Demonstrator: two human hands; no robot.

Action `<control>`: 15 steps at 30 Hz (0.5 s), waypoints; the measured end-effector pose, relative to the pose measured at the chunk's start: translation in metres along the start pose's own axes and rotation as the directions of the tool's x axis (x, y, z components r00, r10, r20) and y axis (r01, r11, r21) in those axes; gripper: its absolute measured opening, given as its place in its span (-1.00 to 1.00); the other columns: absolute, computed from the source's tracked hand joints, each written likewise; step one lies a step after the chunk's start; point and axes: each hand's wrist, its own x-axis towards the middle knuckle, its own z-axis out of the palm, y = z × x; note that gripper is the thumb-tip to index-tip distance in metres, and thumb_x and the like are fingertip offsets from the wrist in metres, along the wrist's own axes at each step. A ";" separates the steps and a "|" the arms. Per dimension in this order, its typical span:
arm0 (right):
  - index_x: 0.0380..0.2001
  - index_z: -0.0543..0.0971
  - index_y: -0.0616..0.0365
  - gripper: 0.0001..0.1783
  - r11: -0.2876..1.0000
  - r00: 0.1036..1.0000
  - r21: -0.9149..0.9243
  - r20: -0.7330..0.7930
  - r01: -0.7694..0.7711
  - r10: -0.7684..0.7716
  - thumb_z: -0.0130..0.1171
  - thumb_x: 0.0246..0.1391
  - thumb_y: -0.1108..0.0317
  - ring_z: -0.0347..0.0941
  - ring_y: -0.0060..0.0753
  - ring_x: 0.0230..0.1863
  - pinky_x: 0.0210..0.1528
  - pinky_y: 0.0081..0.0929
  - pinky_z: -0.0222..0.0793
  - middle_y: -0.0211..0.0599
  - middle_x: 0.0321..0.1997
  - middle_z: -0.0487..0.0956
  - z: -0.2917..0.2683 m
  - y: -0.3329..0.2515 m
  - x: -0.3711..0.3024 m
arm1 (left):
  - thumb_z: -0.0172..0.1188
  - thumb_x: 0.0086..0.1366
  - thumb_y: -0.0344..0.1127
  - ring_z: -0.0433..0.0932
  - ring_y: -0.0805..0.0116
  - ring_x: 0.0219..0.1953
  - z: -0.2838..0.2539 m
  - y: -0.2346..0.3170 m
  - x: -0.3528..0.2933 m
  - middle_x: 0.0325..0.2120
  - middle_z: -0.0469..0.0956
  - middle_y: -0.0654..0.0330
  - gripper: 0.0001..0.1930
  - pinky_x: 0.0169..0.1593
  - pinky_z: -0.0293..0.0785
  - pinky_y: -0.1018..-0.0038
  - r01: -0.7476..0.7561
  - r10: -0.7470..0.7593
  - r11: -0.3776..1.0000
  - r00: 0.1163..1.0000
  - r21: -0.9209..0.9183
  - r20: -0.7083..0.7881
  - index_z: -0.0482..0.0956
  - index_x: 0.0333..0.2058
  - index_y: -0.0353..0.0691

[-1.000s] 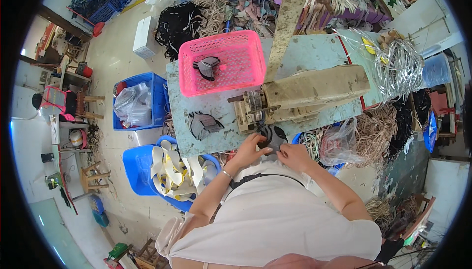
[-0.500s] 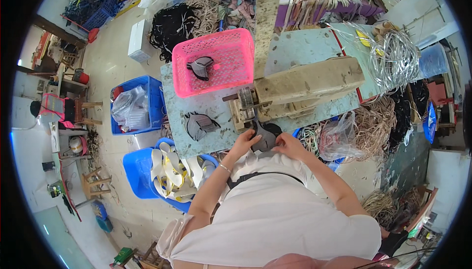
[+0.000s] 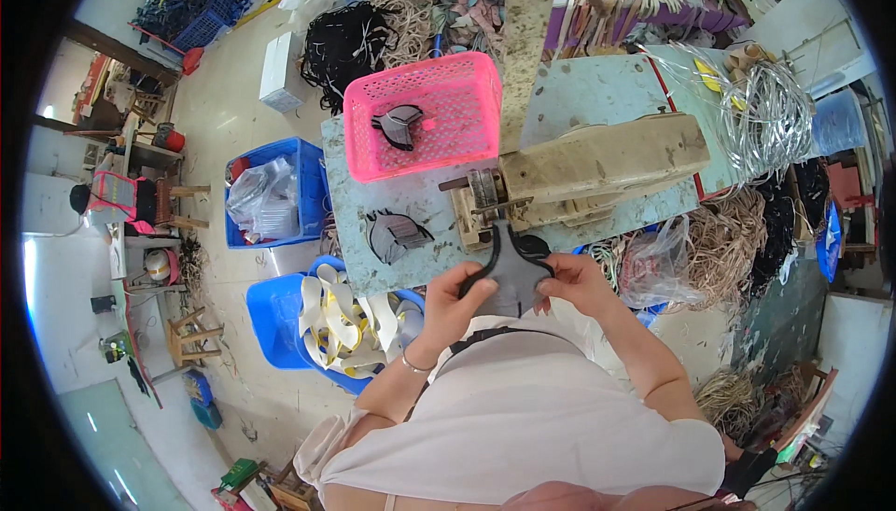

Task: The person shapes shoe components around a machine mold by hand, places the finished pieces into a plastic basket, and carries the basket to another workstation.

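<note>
A grey bra cup piece with black edging (image 3: pixel 516 276) is stretched between my two hands, just in front of the sewing machine (image 3: pixel 607 158). My left hand (image 3: pixel 452 306) pinches its left edge between thumb and fingers. At the opposite edge, my right hand (image 3: pixel 580 284) grips it the same way. The piece's narrow upper end reaches toward the machine's needle area; whether it touches there I cannot tell. A similar grey and black piece (image 3: pixel 397 235) lies on the worktable (image 3: pixel 364 273) to the left. Another such piece (image 3: pixel 399 126) rests inside the pink basket (image 3: pixel 425 173).
Left of the table stand a blue crate (image 3: pixel 313 194) with clear plastic and a blue tub (image 3: pixel 273 329) beside curled white and yellow strips (image 3: pixel 338 320). Bundled silver cord (image 3: pixel 761 114) lies at the far right. Beige strips (image 3: pixel 733 240) heap up beyond the table's right side.
Both hands have drawn the grey piece back toward my body and spread it wider, so more of it shows. The whole view has shifted slightly.
</note>
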 end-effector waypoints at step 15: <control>-0.46 0.46 0.29 -0.71 0.984 0.994 0.172 -0.111 0.039 -0.021 0.00 0.11 0.23 0.39 -0.41 -0.68 -0.62 -0.51 0.30 -0.23 -0.63 0.48 -0.005 -0.011 0.068 | 0.00 0.29 -0.19 0.28 0.69 -0.47 -0.015 -0.005 0.070 -0.52 0.41 0.42 -0.74 -0.39 0.20 0.70 0.107 -0.190 0.951 0.943 -0.291 -0.275 0.49 -0.37 -0.28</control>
